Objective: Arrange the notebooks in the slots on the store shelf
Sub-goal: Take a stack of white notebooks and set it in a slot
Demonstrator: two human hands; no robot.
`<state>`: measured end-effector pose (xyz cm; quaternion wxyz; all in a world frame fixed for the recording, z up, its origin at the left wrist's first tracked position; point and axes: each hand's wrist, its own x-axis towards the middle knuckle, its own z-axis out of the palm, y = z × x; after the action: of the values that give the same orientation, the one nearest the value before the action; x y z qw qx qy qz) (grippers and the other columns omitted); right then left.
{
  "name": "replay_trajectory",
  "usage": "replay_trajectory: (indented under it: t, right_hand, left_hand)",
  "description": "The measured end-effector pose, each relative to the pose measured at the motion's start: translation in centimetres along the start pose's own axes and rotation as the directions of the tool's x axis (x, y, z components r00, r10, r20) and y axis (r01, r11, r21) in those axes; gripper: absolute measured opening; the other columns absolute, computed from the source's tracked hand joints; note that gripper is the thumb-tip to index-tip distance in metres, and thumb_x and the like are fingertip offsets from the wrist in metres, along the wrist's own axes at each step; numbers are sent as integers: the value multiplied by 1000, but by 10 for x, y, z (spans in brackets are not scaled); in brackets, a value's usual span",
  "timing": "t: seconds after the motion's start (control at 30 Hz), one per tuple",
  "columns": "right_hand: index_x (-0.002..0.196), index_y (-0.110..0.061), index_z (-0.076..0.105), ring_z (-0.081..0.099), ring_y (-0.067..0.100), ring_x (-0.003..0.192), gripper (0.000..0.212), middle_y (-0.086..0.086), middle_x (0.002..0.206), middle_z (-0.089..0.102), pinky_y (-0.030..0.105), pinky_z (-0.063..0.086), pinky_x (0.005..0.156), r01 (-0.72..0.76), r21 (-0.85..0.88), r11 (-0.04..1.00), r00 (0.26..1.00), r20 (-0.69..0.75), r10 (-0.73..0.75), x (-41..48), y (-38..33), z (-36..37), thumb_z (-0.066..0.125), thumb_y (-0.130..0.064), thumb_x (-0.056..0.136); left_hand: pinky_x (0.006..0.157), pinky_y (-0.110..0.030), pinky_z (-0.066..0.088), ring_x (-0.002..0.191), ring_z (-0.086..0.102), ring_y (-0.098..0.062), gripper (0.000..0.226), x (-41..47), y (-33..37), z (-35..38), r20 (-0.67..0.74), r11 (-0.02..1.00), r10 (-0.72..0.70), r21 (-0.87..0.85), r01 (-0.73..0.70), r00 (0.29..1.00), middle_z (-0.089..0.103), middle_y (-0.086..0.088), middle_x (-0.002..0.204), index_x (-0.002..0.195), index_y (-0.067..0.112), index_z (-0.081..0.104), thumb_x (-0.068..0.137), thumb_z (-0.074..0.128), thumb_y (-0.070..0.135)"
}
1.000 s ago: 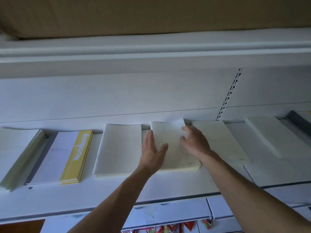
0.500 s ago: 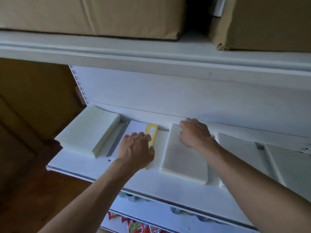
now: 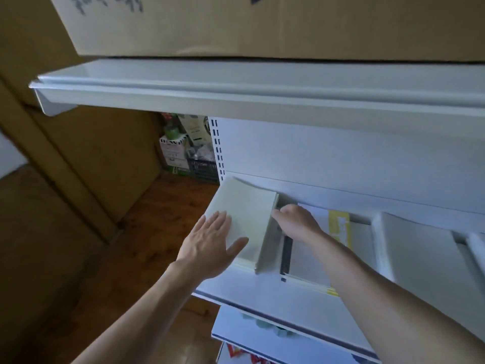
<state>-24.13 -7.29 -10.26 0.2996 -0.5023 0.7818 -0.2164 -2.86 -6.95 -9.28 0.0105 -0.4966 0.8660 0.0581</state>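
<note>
Pressing down on the pale notebook stack, the left hand is lying flat with its fingers straight and slightly apart and the thumb angled out across the cover. That stack is sitting at the far left end of the white shelf, its back edge lifting a little against the rear panel. The right hand is reaching in just beside it, with fingers curled together and fingertips touching the stack's right edge. Blur is making it hard to tell whether they are actually clamping that edge or only pushing on it. Under the right wrist, a notebook with a yellow spine is lying flat in the next slot. A dark divider strip is running between the two. Further right, another pale stack is occupying its own slot. Above, an upper shelf is carrying a cardboard box, and a wooden floor is showing to the left of the unit.
</note>
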Motion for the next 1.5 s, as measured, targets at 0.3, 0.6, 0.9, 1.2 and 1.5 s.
replay_trajectory:
  t: [0.3,0.6,0.9,1.2,1.5]
  right_hand:
    - [71,-16,53,44,19,62,18,4,69,51,28,29,58,-232,526,818,958,-23,286,-13,2,21,67,-26,78]
    - [88,-6,64,61,23,67,4,13,85,67,26,44,60,-229,724,651,956,41,291,-21,3,24,65,-7,84]
    - [86,-7,61,59,25,70,8,14,82,64,31,47,63,-224,736,638,921,-55,387,-27,15,13,67,-3,81]
    - [98,-6,69,66,29,76,18,16,94,72,36,52,71,-227,789,570,919,-20,393,-29,15,19,67,-4,81]
    - [92,-12,69,65,27,80,8,11,91,70,45,52,82,-193,870,453,921,2,389,-35,6,13,70,-13,84]
  left_hand:
    - [113,-20,-7,148,10,-6,77,-15,-7,18,-86,954,250,-146,-260,964,17,11,161,152,28,25,90,18,73]
    - [115,-31,-19,148,-14,-15,87,-2,-36,12,15,984,168,-70,-166,986,-5,-4,163,155,12,-2,90,8,69]
    - [115,-23,-16,147,-14,-7,81,-9,-20,24,33,920,304,-269,-284,952,-7,5,162,155,22,-3,93,19,68]
    - [107,-38,38,135,36,-21,64,14,-7,-7,95,692,-78,-712,122,992,33,1,152,151,19,25,97,53,36]
    - [97,-46,50,107,63,-28,52,27,0,-11,336,24,-101,-940,340,936,62,-9,125,137,15,46,89,66,18]
